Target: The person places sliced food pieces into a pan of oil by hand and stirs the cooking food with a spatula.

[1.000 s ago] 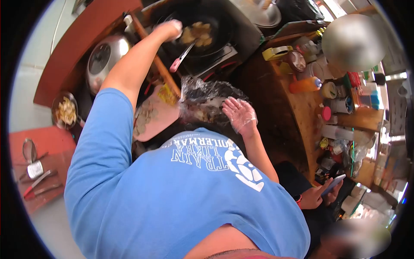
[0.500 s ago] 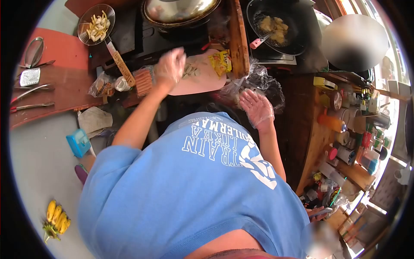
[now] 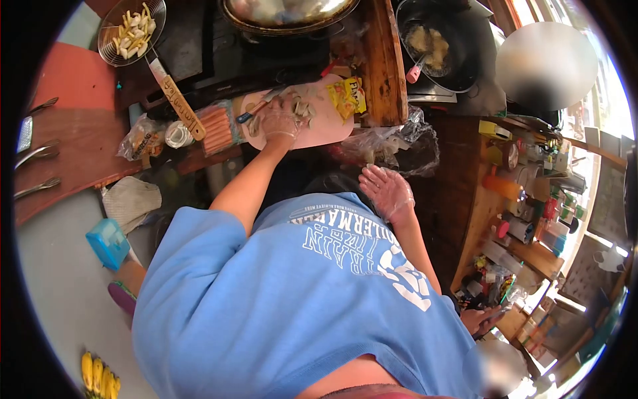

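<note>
My left hand [image 3: 280, 121], in a clear plastic glove, is down on a pink cutting board [image 3: 325, 136], fingers stretched out at some pale sliced pieces [image 3: 304, 110]. Just left of it lies a knife with a blue-and-black handle [image 3: 246, 117], its blade pointing away from me. My right hand [image 3: 389, 194], gloved too, is open in front of my shirt with nothing in it. Beyond its fingertips a clear plastic bag [image 3: 412, 143] with something inside lies crumpled. At the board's right edge is a yellow seasoning packet [image 3: 347, 97].
A strainer [image 3: 158, 34] holding pale cut strips lies at upper left, beside packed sausages [image 3: 220, 128]. A lidded pan [image 3: 289, 12] stands ahead. Food fries in a wok [image 3: 458, 70] beyond a wooden panel [image 3: 387, 66]. Another person's hand [image 3: 480, 320] shows at lower right.
My left hand has come down from above the board onto the sliced pieces, uncovering the knife. My right hand has drawn slightly back from the plastic bag. The whole view has shifted.
</note>
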Motion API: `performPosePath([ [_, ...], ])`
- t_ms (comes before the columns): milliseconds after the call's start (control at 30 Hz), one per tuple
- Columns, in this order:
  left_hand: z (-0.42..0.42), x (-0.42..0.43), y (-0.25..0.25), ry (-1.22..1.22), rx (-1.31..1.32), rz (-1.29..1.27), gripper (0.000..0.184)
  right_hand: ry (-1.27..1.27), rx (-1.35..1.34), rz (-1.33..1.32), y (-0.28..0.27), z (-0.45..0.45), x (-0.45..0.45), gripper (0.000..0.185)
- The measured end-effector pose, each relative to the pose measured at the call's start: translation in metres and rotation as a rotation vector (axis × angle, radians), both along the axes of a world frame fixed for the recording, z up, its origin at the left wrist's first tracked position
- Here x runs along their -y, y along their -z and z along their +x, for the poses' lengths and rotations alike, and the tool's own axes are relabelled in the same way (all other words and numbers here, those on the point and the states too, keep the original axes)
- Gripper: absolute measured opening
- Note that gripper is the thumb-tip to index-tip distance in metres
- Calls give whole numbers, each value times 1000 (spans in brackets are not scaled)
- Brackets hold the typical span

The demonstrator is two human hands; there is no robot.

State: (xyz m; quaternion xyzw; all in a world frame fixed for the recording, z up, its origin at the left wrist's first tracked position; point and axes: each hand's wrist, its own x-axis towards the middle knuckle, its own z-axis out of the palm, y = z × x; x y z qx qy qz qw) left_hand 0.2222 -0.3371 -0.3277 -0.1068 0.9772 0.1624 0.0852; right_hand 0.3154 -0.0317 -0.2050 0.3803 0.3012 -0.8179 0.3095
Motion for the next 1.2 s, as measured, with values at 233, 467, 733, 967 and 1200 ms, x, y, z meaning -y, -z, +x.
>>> performPosePath([
  [233, -23, -12, 11, 22, 31, 12, 72, 65, -28, 37, -5, 8, -4, 50],
  [467, -33, -15, 22, -49, -71, 47, 51, 78, -25, 40, 5, 7, -2, 51],
  [733, -24, -5, 43, -15, -232, 215, 39, 15, -69, 37, 3, -9, 1, 52],
  [967, -26, -6, 37, -27, -255, 235, 45, -115, -66, 48, 6, -25, 8, 53],
  [1200, -20, 10, 22, -133, -566, 424, 40, -322, -119, 98, 1, -47, 35, 49],
])
